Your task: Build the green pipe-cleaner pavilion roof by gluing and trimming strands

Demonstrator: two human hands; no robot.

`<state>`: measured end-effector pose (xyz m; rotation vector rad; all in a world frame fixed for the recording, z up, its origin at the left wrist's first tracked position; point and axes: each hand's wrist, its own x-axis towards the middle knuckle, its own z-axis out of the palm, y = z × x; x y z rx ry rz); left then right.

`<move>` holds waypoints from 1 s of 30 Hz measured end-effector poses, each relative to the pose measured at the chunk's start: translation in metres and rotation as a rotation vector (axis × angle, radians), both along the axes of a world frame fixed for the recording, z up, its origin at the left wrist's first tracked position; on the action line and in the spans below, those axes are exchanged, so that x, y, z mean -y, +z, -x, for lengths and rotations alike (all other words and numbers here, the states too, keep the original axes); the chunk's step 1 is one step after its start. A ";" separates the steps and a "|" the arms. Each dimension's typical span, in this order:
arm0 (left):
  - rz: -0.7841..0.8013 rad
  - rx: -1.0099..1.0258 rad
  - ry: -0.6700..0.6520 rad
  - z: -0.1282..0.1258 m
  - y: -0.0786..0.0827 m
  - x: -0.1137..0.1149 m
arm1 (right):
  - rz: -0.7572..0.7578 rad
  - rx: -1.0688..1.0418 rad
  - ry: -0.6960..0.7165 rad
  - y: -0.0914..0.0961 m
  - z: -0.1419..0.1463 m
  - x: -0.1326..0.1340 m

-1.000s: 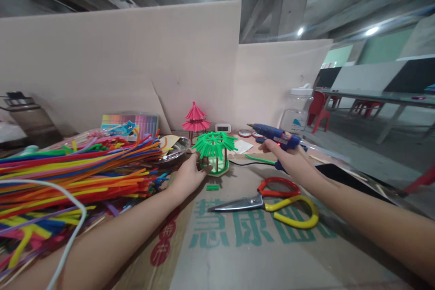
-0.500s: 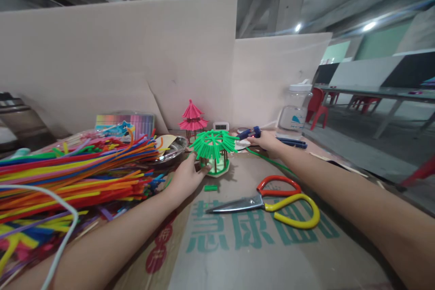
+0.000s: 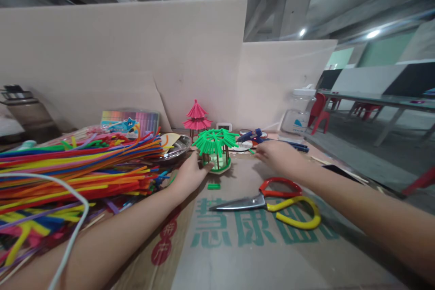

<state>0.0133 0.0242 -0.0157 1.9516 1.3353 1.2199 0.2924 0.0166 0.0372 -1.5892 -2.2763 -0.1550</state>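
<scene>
My left hand (image 3: 192, 173) pinches the base edge of a small model pavilion (image 3: 216, 142), which has a green pipe-cleaner roof and brown posts and stands upright. Over to the right, my right hand (image 3: 277, 156) is low over the table with its fingers curled together at a green pipe cleaner (image 3: 251, 150); only a short end of it shows beyond the fingertips. A blue glue gun (image 3: 250, 135) lies just behind this hand, apart from it. In front of the pavilion lies a short green piece (image 3: 214, 186). Scissors (image 3: 265, 201) with red and yellow handles lie open nearer me.
Bundles of coloured pipe cleaners (image 3: 78, 167) fill the left side, crossed by a white cable (image 3: 73, 186). Behind stand a pink pagoda model (image 3: 197, 115), a metal dish (image 3: 178, 148), a marker set (image 3: 131, 122) and a clear water bottle (image 3: 297, 113).
My right hand has let go of the glue gun and come nearer, over the green pipe cleaner. My left hand stays at the pavilion's base. The view has shifted slightly.
</scene>
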 end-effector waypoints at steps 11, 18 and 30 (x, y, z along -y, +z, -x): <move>0.007 -0.080 -0.002 0.005 -0.002 -0.005 | -0.035 0.257 0.462 -0.031 0.097 0.028; -0.009 -0.072 0.006 0.005 0.000 -0.005 | -0.093 0.241 0.548 -0.034 0.094 0.027; 0.024 -0.063 0.009 0.002 -0.001 -0.002 | 0.110 -0.050 0.541 -0.034 0.097 0.030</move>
